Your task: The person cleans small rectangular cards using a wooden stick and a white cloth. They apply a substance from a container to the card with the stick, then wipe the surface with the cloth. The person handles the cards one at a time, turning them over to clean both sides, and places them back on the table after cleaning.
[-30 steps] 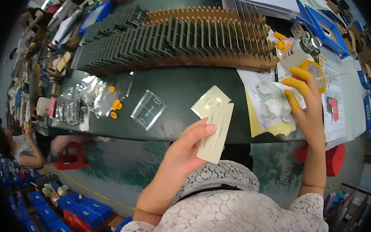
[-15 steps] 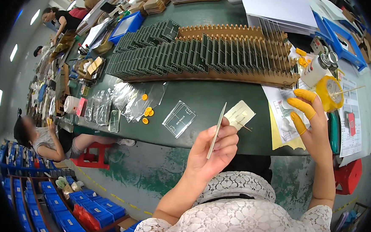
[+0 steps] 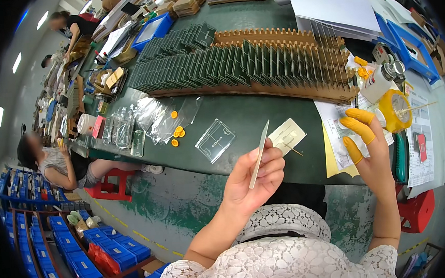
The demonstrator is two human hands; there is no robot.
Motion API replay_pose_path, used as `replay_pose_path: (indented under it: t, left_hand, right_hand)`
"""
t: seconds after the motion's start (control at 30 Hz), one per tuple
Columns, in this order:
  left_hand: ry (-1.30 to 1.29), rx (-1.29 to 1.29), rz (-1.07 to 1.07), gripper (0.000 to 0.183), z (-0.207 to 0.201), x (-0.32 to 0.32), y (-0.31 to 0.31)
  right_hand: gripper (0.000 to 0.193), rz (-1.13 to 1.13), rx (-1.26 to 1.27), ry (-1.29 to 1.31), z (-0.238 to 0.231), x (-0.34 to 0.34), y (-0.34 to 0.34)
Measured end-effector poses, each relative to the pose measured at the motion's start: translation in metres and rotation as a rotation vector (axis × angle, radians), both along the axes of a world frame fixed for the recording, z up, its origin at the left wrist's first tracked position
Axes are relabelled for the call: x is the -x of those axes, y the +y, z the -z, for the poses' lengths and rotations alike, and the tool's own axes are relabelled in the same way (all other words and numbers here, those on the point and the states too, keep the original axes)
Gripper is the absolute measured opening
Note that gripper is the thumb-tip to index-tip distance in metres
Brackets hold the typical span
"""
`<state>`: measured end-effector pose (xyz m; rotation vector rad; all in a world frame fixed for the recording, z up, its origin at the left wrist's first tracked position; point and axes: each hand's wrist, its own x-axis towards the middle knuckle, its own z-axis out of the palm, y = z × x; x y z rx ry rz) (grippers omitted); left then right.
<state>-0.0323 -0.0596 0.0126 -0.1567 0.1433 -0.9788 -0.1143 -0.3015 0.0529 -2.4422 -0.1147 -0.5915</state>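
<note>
My left hand [image 3: 253, 180] is closed on a thin pale flat panel [image 3: 260, 154], pinched between thumb and fingers and seen almost edge-on. Just beyond it on the green table lies a cream printed card [image 3: 287, 136] with a thin wooden stick beside it. My right hand [image 3: 373, 147] is raised over papers [image 3: 336, 119] at the table's right, yellow finger cots on its thumb and two fingers. Its fingers are apart, with nothing seen between them. A dark green panel with white lines [image 3: 215, 141] lies flat to the left of my left hand.
Many green panels [image 3: 192, 67] stand in slotted wooden racks [image 3: 281, 92] across the table. Orange finger cots [image 3: 180, 131] lie near clear plastic bags [image 3: 152, 118]. At right stand a white bottle [image 3: 379, 82] and a yellow tape roll [image 3: 396, 112]. Another person [image 3: 55, 159] sits at left.
My right hand has shifted slightly left and lower, still with fingers apart. The panel in my left hand has moved only slightly. The seated person at left has turned and moved a hand.
</note>
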Motion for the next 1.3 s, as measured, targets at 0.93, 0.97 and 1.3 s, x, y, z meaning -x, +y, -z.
replay_pose_path:
  t: [0.93, 0.97, 1.3]
  left_hand:
    - [-0.795, -0.987, -0.195, 0.034, -0.036, 0.005, -0.004]
    - [-0.690, -0.893, -0.130, 0.035, -0.036, -0.001, -0.004]
    - [0.001, -0.541, -0.106, 0.010, -0.027, -0.020, 0.001]
  right_hand:
    - [0.069, -0.392, -1.195, 0.210, 0.008, -0.015, 0.035]
    - [0.065, -0.313, -1.199, 0.248, 0.006, -0.017, 0.035]
    - [0.061, -0.219, -1.131, 0.214, 0.021, -0.016, 0.032]
